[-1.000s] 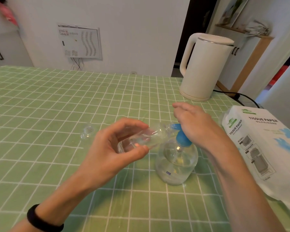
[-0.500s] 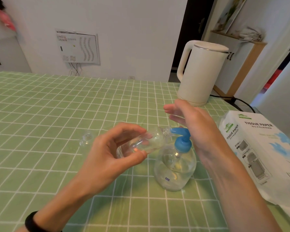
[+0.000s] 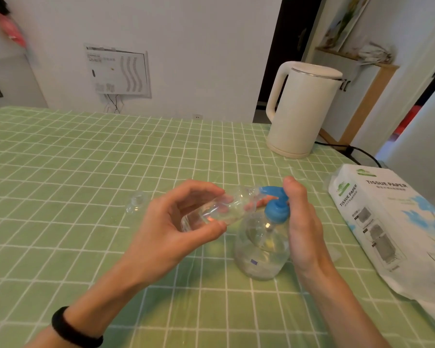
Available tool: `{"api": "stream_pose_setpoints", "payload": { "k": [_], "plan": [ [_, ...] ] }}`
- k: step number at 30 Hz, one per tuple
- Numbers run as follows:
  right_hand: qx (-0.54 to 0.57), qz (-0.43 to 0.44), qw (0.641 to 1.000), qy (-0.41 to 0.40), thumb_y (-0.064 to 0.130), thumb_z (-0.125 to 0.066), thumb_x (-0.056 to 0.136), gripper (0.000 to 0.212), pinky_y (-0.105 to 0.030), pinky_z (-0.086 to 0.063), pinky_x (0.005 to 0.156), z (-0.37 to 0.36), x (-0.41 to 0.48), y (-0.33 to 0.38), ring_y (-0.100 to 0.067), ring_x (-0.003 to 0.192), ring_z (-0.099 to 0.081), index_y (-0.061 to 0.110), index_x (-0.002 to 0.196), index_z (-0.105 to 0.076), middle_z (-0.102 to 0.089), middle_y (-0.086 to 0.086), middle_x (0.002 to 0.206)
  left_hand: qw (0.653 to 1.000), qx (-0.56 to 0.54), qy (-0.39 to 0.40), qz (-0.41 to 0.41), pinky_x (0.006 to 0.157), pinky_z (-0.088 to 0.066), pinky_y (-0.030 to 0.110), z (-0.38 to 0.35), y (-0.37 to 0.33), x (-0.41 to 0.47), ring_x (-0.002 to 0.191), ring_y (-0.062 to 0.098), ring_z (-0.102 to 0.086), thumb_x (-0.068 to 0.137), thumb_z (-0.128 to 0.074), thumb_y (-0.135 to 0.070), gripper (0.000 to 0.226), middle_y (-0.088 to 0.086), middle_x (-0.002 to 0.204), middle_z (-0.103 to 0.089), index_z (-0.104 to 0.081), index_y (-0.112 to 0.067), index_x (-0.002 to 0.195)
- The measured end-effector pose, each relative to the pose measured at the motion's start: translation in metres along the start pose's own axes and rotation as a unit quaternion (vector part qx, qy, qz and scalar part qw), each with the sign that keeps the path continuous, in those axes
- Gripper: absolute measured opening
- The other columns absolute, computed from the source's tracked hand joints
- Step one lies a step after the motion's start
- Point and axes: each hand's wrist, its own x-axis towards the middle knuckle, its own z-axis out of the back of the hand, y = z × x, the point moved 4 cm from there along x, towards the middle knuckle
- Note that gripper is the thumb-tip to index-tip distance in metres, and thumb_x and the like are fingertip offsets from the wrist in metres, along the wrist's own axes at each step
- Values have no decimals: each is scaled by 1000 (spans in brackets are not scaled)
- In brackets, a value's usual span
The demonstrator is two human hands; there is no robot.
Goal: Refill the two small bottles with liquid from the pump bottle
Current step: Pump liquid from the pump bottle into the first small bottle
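Your left hand (image 3: 171,232) pinches a small bottle (image 3: 219,209) between thumb and fingertips. It holds the bottle tilted almost flat, with the mouth up against the blue spout (image 3: 269,190) of the pump bottle (image 3: 261,249). Your right hand (image 3: 304,229) wraps round the pump's neck, thumb up (its fingertips show pink under the spout). The pump bottle stands on the green checked tablecloth (image 3: 86,172). A small clear piece (image 3: 136,203) lies left of your hands. A white kettle (image 3: 301,109) and a tissue pack (image 3: 392,222) sit to the right.
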Motion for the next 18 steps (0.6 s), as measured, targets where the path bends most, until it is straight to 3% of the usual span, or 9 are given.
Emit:
{"api": "stream_pose_setpoints", "payload": {
  "k": [2, 5, 8, 12, 15, 18],
  "plan": [
    [18, 12, 1000, -12, 79, -33, 86, 72, -32, -48, 78, -1, 0, -2, -9, 80, -73, 25, 76, -81, -80, 0, 83, 1000, 2, 0, 1, 95, -63, 40, 0, 1, 0, 116, 20, -74, 76, -83, -25, 43, -2, 120, -78, -70, -17, 117],
    [48, 36, 998, -24, 74, -35, 87, 71, -9, -48, 67, -3, 0, -3, -6, 74, -72, 21, 70, -79, -80, -1, 81, 1000, 3, -3, -2, 100, -60, 37, 2, 1, 0, 117, 21, -74, 75, -83, -24, 44, 0, 121, -78, -71, -18, 117],
    [47, 48, 997, -33, 73, -34, 88, 69, -2, -43, 63, -3, 0, -2, -1, 74, -70, 24, 71, -79, -80, 3, 81, 1000, 22, -3, -20, 99, -59, 29, 4, 0, 2, 118, 20, -73, 76, -83, -22, 45, -1, 121, -77, -70, -16, 119],
    [52, 45, 997, -31, 69, -36, 85, 63, -2, -44, 62, -3, 1, -2, -1, 71, -68, 26, 72, -80, -79, 3, 78, 997, 62, -7, -51, 101, -56, 25, 4, -3, 2, 118, 18, -73, 78, -83, -22, 45, -7, 120, -78, -70, -17, 121],
    [52, 43, 997, -32, 66, -38, 84, 64, -9, -48, 59, -3, 0, -1, -5, 64, -65, 19, 68, -79, -77, -1, 73, 995, 77, -13, -66, 105, -54, 25, 4, -4, 2, 118, 18, -73, 78, -83, -21, 43, -6, 119, -77, -71, -19, 120],
    [41, 34, 998, -37, 69, -36, 84, 68, -22, -51, 70, -3, -1, -2, -12, 71, -69, 18, 69, -78, -78, -2, 76, 994, 86, -16, -71, 106, -54, 28, 3, -3, 1, 118, 19, -73, 78, -83, -22, 43, -6, 119, -77, -71, -20, 119]
  ]
}}
